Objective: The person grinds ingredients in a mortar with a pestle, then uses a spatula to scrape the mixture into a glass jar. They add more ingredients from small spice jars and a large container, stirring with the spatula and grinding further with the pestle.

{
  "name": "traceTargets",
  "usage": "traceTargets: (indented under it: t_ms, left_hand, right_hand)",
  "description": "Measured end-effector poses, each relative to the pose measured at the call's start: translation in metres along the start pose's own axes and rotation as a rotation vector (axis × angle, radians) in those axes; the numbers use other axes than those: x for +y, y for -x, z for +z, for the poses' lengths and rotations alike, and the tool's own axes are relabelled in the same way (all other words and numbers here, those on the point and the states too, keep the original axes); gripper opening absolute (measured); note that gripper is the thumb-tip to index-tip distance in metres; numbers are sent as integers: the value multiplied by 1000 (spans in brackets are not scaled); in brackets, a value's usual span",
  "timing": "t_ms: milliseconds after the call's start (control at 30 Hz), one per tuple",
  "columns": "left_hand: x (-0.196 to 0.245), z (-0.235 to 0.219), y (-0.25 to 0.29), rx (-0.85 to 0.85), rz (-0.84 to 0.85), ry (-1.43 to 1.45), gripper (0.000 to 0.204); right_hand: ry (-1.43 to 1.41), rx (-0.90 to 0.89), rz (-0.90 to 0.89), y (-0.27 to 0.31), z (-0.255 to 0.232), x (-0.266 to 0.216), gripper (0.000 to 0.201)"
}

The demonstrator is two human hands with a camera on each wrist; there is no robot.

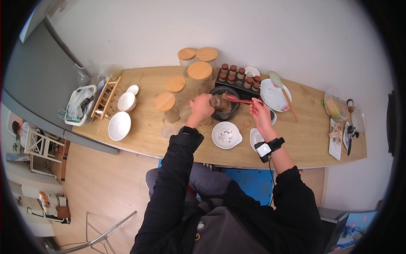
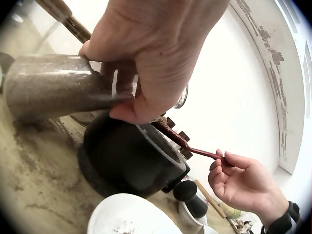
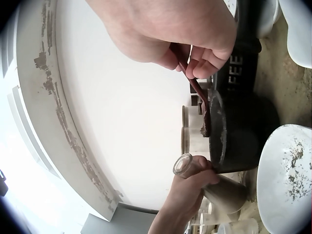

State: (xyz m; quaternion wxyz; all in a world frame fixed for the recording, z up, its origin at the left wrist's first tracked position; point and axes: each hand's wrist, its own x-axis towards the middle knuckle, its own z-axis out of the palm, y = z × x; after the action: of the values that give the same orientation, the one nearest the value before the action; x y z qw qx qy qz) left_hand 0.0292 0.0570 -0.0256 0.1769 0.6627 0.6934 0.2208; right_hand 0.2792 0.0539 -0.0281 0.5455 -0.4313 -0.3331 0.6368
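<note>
My left hand [image 1: 201,110] grips a tilted glass bottle [image 2: 53,85] of brown powder round its neck, with fingers and thumb. The bottle's uncapped mouth is at the left side of a black bowl [image 2: 126,151], which contains brown powder. My right hand [image 1: 261,114] pinches the handle of a red-brown spoon [image 3: 201,92] from the other side. Brown powder clings to the spoon's tip, right at the bowl's rim in the right wrist view. In front of the black bowl stands a white bowl [image 1: 237,139] with dark specks inside.
Wooden-lidded jars [image 1: 165,102] stand left of the black bowl. Behind it is a black rack [image 1: 220,77] of red-capped bottles. A floral plate [image 1: 270,95] with a spatula [image 1: 289,99] lies to the right. White bowls [image 1: 119,126] and a dish basket [image 1: 91,89] occupy the left end.
</note>
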Motion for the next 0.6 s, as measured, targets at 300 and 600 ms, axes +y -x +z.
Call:
traceTargets:
  t_ms: [300,600]
  left_hand:
    - [-1,-6,-3,-47,29,5,17]
    - [-9,-8,-5,-70,110,21,18]
  right_hand:
    - [-2,10,1,0,-5,2,24]
    - [-5,25,-1,1,-7,4,25]
